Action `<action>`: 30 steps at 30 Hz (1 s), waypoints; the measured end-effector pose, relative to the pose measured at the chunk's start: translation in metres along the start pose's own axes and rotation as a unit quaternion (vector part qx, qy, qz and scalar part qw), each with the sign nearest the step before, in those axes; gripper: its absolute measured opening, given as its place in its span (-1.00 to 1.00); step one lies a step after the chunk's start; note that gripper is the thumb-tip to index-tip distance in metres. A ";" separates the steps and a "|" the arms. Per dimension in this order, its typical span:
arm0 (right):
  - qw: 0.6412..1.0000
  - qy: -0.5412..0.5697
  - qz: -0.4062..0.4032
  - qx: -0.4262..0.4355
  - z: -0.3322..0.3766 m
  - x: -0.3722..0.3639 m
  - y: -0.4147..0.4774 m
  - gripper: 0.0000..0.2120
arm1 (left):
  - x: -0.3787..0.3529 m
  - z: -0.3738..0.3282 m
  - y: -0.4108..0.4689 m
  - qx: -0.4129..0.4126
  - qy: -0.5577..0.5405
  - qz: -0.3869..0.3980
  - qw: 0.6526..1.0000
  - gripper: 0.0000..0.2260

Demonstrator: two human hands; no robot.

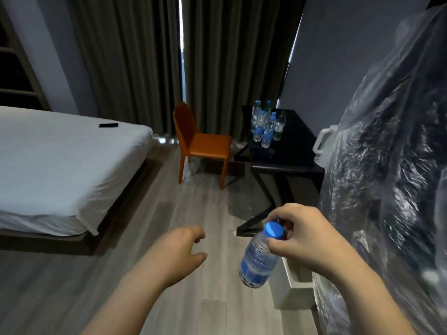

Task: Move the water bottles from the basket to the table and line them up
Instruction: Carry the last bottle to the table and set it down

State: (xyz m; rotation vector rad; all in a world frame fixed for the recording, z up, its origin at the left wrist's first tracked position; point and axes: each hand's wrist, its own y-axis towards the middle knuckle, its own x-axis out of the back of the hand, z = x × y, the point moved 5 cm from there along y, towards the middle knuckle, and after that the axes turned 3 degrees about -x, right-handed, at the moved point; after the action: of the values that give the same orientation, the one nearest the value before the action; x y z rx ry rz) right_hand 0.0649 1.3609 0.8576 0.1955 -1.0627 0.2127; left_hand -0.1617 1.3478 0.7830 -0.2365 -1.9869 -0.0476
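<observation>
My right hand (304, 235) pinches a clear water bottle (257, 258) by its neck, just under the blue cap; the bottle hangs tilted above the wooden floor. My left hand (179, 252) floats beside it, left of the bottle, fingers loosely curled and holding nothing. Far ahead stands a black table (297, 146) with several water bottles (264, 124) clustered on its left part, some blue-capped, some green-capped. A white basket (298, 280) shows partly under my right wrist, its inside hidden.
An orange chair (202, 143) stands left of the table before dark curtains. A bed (60, 160) with white sheets and a dark remote fills the left side. A large crinkled clear plastic bag (391, 170) looms at the right. Open wooden floor lies between.
</observation>
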 end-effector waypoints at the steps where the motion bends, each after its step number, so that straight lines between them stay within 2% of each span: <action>1: 1.000 -0.005 -0.001 0.002 -0.007 0.002 0.016 -0.77 | 0.003 -0.001 0.018 0.001 0.000 -0.004 1.000 -0.64; 9: 1.000 -0.015 0.020 -0.006 -0.051 0.004 0.133 -0.79 | 0.003 0.021 0.128 0.031 -0.027 0.015 0.999 -0.64; 17: 0.999 -0.009 0.034 -0.036 -0.074 -0.017 0.260 -0.78 | 0.005 0.082 0.258 0.055 -0.037 0.052 0.996 -0.64; 30: 0.990 0.043 -0.013 -0.136 -0.087 -0.042 0.455 -0.80 | 0.060 0.163 0.466 -0.003 -0.035 0.083 0.996 -0.60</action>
State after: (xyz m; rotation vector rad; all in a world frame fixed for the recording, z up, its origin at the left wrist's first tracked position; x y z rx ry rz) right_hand -0.0027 1.8181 0.8049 -0.0446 -0.9924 0.0508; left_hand -0.2440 1.8361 0.7346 -0.4105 -2.0308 0.0627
